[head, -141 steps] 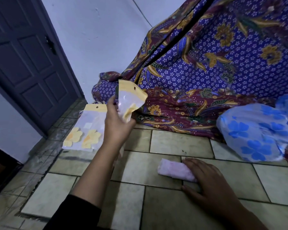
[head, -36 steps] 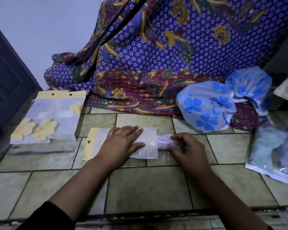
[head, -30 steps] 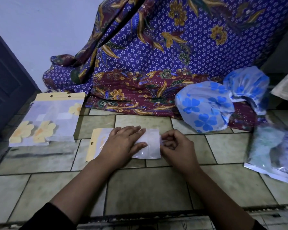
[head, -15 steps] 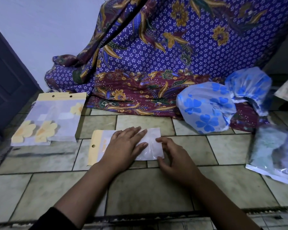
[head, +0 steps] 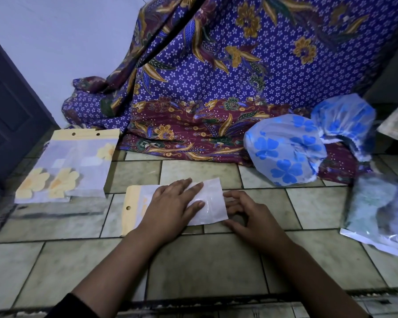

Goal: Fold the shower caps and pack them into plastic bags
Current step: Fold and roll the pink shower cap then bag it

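Left hand (head: pixel 170 207) flat, pinning plastic bag (head: pixel 213 203); right hand (head: pixel 251 216) relaxed at its mouth; folded cap now pushed inside; seal next.

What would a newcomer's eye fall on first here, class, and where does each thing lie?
The big purple flowered cloth draped across the back comes first. In the middle of the tiled floor the left hand presses flat on a plastic bag while the right hand touches its right edge. Blue-flowered shower caps lie at the right.
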